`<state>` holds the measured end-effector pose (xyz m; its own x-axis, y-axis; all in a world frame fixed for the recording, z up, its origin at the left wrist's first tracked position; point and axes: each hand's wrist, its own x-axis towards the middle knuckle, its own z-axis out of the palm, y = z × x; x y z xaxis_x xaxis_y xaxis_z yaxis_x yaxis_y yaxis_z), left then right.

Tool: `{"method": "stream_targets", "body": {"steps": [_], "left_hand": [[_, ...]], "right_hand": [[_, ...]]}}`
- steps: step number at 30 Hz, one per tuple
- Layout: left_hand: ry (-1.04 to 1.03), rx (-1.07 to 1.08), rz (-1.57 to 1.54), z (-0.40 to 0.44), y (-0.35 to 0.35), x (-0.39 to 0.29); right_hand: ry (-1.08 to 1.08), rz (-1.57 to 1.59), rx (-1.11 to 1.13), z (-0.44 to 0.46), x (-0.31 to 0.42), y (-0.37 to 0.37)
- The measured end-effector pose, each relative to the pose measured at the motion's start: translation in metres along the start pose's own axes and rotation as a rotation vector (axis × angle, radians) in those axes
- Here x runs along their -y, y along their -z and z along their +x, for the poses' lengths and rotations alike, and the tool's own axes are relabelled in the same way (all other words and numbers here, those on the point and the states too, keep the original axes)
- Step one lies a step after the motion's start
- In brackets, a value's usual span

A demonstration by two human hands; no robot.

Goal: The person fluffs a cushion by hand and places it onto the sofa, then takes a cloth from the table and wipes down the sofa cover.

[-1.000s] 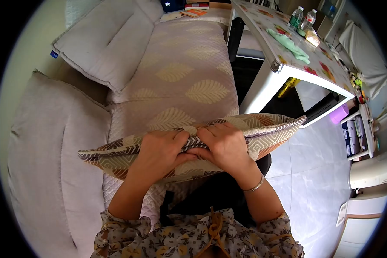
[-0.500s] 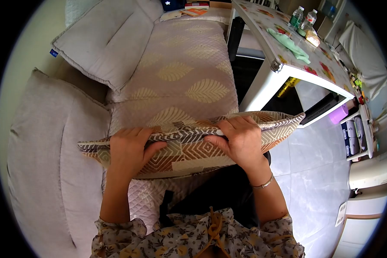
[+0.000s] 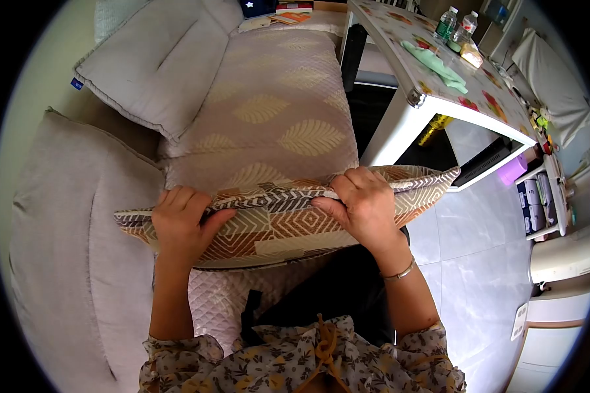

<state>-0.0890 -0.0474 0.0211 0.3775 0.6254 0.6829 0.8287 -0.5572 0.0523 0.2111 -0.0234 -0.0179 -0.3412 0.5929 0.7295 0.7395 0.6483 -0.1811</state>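
Patterned cushion [image 3: 295,229]: orange, cream and grey-brown geometric blocks; held lengthwise from left to right in front of the person, its long seamed edge uppermost, a pointed corner at each end. It appears above the dark-clothed leg [image 3: 334,295]; whether the two touch cannot be told.
Left hand [image 3: 182,223]: near the cushion's left end, clamped on the upper edge, fingers over the top and thumb along the near face.
Right hand [image 3: 368,206]: right of the cushion's middle, gripping the same edge in the same way; a thin bracelet [image 3: 400,272] circles the wrist.
Sofa: a quilted, leaf-patterned seat cover [image 3: 262,108] stretches away beyond the cushion; two grey back cushions lean along the left, one nearer [image 3: 78,223], one farther [image 3: 144,65].
Dining table: a white-legged table [image 3: 396,128] with a floral top at upper right, bearing a pale green cloth [image 3: 436,65] and two plastic bottles [image 3: 447,25].
Floor: pale grey tiles [image 3: 472,268] at right.
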Motion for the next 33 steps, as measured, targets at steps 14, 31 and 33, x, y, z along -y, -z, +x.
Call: {"method": "stream_targets", "body": {"steps": [14, 31, 33], "left_hand": [[0.083, 0.099, 0.221, -0.019, 0.020, 0.042], [0.188, 0.007, 0.256, -0.035, 0.031, 0.082], [0.245, 0.002, 0.207, -0.039, 0.029, 0.085]], "right_hand": [[-0.104, -0.129, -0.014, -0.018, -0.047, 0.019], [-0.281, -0.390, -0.121, -0.051, -0.120, 0.063], [-0.288, -0.385, -0.103, -0.056, -0.121, 0.062]]}}
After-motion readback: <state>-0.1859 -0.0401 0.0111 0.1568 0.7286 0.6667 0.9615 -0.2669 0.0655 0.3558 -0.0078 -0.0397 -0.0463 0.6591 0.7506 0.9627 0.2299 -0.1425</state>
